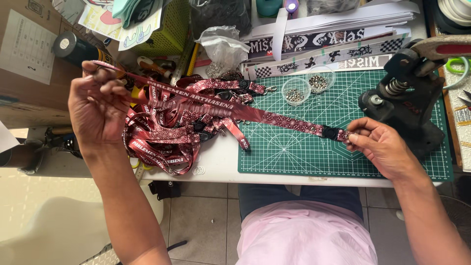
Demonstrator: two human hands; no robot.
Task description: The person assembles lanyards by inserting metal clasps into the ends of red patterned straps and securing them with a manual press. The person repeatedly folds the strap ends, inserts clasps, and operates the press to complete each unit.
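A dark red patterned lanyard (pixel 255 114) with white lettering is stretched between my two hands above the table. My left hand (pixel 95 105), raised at the left, pinches the strap's looped end. My right hand (pixel 378 145) grips the other end at its black buckle and metal clip, just over the green cutting mat (pixel 304 152). Below the strap lies a tangled pile of matching red lanyards (pixel 169 135) on the white table.
A black hand press (pixel 407 98) stands on the mat's right side. Two small clear tubs of metal eyelets (pixel 308 87) sit at the mat's far edge. Printed black-and-white strips (pixel 324 49), a plastic bag (pixel 223 46) and a green basket (pixel 164 34) crowd the back.
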